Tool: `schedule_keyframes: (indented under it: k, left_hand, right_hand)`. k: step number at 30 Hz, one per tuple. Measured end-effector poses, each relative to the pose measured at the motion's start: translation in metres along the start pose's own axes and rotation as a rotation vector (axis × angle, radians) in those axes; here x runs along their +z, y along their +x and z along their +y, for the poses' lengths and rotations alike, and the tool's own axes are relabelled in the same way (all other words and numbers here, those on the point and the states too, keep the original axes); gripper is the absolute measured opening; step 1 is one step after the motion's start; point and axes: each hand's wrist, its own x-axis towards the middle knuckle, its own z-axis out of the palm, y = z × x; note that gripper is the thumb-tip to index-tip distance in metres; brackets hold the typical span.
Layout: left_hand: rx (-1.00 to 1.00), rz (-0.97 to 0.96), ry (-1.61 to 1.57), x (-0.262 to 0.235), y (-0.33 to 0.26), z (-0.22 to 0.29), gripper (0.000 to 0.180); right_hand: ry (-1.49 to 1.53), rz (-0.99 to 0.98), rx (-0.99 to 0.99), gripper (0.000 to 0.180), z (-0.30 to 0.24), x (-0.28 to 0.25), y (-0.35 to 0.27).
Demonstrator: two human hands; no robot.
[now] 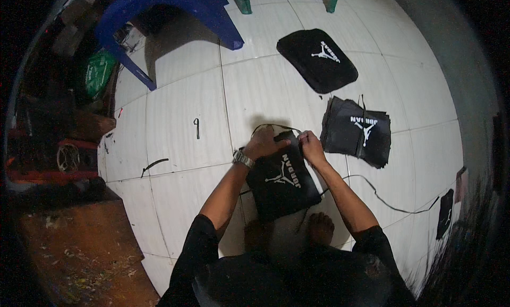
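Note:
Black flat printed pieces, seemingly fabric and stacked together, lie on the floor between my forearms. My left hand, with a metal watch at its wrist, grips their far left edge, thumb on top. At the far right corner my right hand is closed in a pinch on a thin black cord. That cord arcs over between both hands. Another length of black cord trails from the pieces toward the right. A white edge shows along the right side of the pieces.
To the right lies a similar black stack tied with a strip. Beyond it rests a rounded black piece. A blue plastic chair stands far left, a brown wooden box near left. Loose black strips lie on the tiles.

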Motion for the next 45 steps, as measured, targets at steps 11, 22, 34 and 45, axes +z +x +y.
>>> schedule_keyframes:
  k: [11, 22, 34, 45]
  left_hand:
    - [-0.1, -0.025, -0.566, -0.091, -0.107, 0.035, 0.037]
    - [-0.333, -0.057, -0.915, -0.103, -0.134, -0.019, 0.013]
    - [-0.303, -0.048, -0.55, -0.139, -0.15, 0.005, 0.024]
    - [-0.535, 0.088, -0.652, -0.087, -0.135, -0.046, 0.03]
  right_hand:
    - [0.277, -0.857, -0.019, 0.04, -0.026, -0.008, -0.047]
    - [0.329, -0.785, 0.143, 0.046, 0.005, -0.019, -0.121]
    - [0.104, -0.366, -0.133, 0.035, 0.133, 0.032, -0.169]
    - [-0.168, -0.33, -0.334, 0.022, 0.115, 0.034, -0.196]
